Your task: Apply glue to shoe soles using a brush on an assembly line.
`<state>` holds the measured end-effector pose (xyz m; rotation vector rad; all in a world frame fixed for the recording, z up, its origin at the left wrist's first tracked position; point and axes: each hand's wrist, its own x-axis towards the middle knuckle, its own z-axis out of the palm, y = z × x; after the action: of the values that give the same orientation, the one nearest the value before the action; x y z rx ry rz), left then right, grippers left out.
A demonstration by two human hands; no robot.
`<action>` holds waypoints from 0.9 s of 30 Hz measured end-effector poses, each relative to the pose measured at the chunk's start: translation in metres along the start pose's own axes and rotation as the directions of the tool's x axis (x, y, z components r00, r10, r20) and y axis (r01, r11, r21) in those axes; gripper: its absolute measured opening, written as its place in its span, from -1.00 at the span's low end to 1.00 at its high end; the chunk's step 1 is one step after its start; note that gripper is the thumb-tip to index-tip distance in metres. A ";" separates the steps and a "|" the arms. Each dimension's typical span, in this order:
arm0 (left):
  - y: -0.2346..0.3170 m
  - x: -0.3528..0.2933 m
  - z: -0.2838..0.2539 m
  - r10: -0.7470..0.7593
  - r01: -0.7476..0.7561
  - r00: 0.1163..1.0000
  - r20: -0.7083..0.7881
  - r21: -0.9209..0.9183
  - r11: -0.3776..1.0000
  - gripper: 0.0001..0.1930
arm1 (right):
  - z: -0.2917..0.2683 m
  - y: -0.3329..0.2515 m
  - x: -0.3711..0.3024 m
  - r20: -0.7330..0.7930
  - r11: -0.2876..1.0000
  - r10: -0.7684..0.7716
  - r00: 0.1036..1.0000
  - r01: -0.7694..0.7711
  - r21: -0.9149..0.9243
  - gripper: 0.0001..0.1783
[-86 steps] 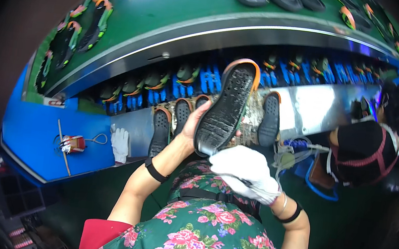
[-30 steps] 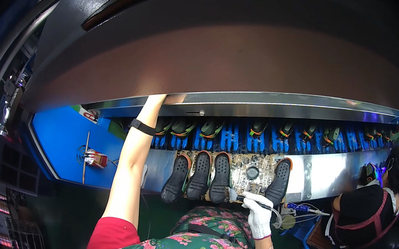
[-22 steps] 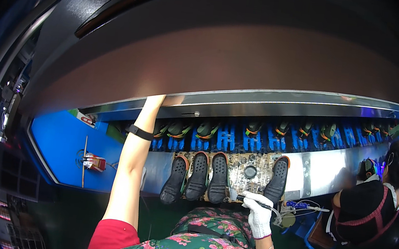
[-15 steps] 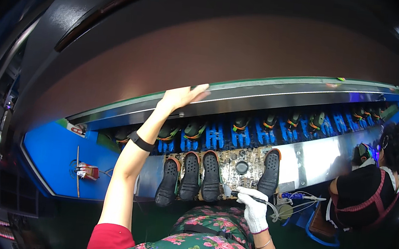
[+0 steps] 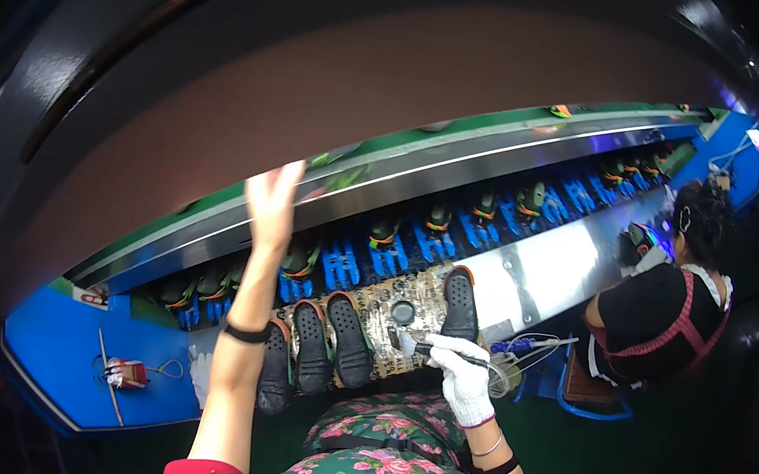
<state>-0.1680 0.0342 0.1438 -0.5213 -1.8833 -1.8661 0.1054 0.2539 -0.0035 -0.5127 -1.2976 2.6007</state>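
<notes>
My bare left hand [image 5: 272, 200] is raised to the rim of the dark overhanging cover, somewhat blurred, fingers apart and nothing seen in them. Close to it is the green belt [image 5: 380, 157] behind the metal rail. My right hand [image 5: 462, 380], in a white knitted glove, grips a brush [image 5: 408, 343] with a dark handle and pale tip, held over the worktop's front edge. Left of the brush lie black clogs with holes, one [image 5: 350, 340] nearest and another [image 5: 313, 347] beside it; a third [image 5: 276, 371] is partly behind my left forearm. Another clog [image 5: 461, 306] lies beyond my gloved hand.
A round black dish [image 5: 402, 312] sits on the patchy worktop [image 5: 381, 302]. Behind runs a row of blue holders [image 5: 341, 264], several bearing dark shoes with orange edges. A co-worker [image 5: 659, 314] sits at the right. A red box [image 5: 128, 374] lies on the blue surface at left.
The view has shifted and turned. My left hand has moved left along the rail. The brush's pale tip now shows clearly; my right hand still holds it.
</notes>
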 end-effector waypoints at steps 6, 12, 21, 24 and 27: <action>0.018 -0.043 -0.106 -0.020 0.002 0.955 -0.298 -0.060 0.998 -0.71 | 0.004 -0.061 0.003 0.035 0.975 -0.219 0.975 0.217 0.050 -0.80; -0.006 -0.103 -0.080 -0.646 0.682 0.724 0.241 -0.391 0.618 -0.53 | 0.053 -0.092 0.001 0.279 0.883 -0.280 0.918 0.361 -0.302 -0.90; -0.046 -0.215 -0.024 -0.778 0.913 0.239 0.581 -0.408 -0.024 -0.19 | 0.080 -0.072 0.010 0.323 0.938 -0.115 0.939 0.210 -0.275 -0.70; 0.003 -0.235 0.000 -0.846 0.839 0.138 0.515 -0.515 -0.177 0.03 | 0.076 -0.072 0.010 0.238 0.983 -0.047 0.970 0.088 -0.162 -0.69; 0.020 -0.252 0.015 -0.630 0.920 0.092 0.771 -0.308 -0.242 0.14 | 0.068 -0.077 0.017 0.226 0.918 -0.103 0.969 0.180 -0.354 -0.66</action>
<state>0.0520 0.0595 0.0219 0.6138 -1.2936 -3.9510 0.0645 0.2553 0.0920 -0.1951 -1.8400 2.3409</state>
